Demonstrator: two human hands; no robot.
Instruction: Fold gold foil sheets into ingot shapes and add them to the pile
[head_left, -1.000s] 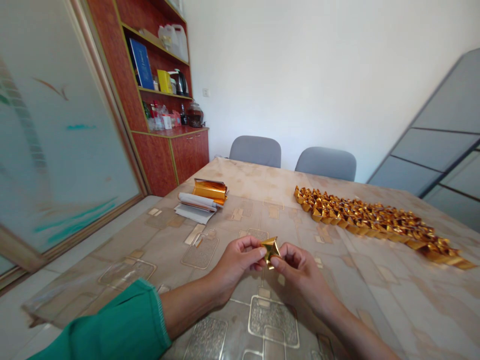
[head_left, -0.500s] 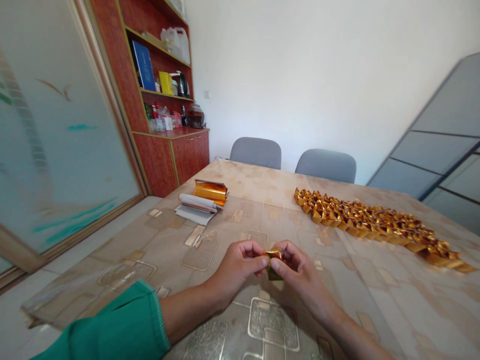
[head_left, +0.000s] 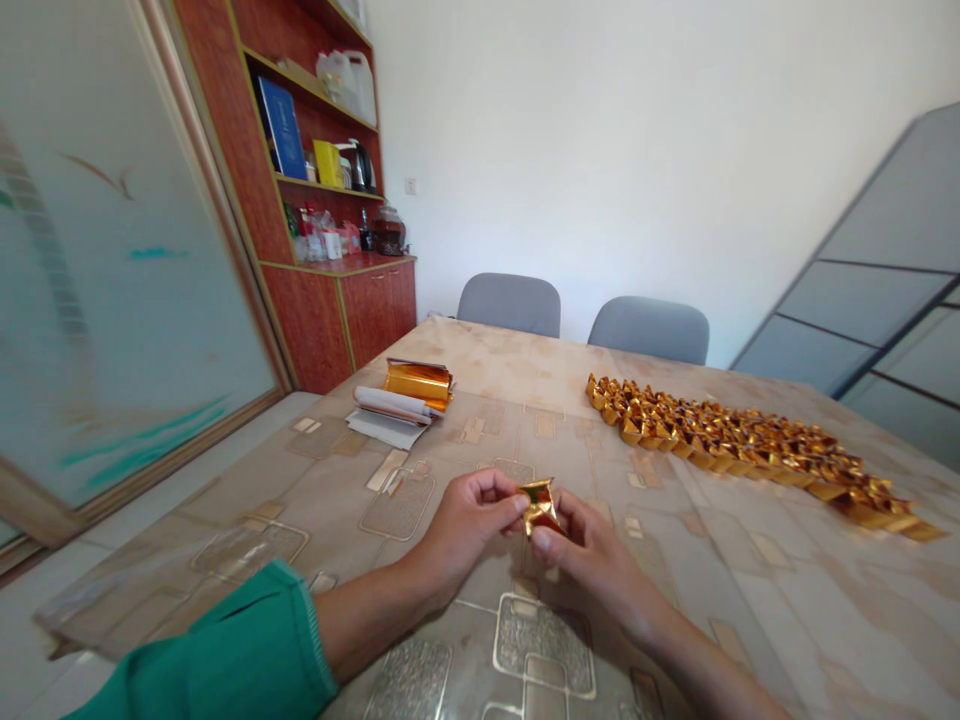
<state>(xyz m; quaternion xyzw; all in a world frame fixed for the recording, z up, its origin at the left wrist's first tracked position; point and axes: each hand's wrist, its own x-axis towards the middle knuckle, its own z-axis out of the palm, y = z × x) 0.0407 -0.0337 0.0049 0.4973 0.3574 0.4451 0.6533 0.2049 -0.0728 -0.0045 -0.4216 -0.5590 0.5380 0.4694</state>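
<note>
A small folded piece of gold foil paper (head_left: 538, 505) is held up between my two hands, over the near middle of the table. My left hand (head_left: 480, 510) pinches its left side between thumb and fingers. On the right side, my right hand (head_left: 581, 535) grips the lower edge with the thumb in front. Shiny creased faces of the foil show, with a hollow at its top. To the right lie rows of many folded gold foil pieces (head_left: 720, 440), packed close together. A stack of curled gold foil sheets (head_left: 416, 380) with white backing (head_left: 390, 425) rests to the left.
A patterned cloth covers the table (head_left: 517, 360). Two grey chairs (head_left: 508, 303) stand along its far side, before a white wall. At the left are a red-brown cabinet (head_left: 337, 310) with bottles and a kettle, and a frosted sliding door (head_left: 135, 250).
The foil piece has turned and tilted between my fingers, so its hollow and creased side now show. My right hand has shifted slightly lower on it. The view has moved a little.
</note>
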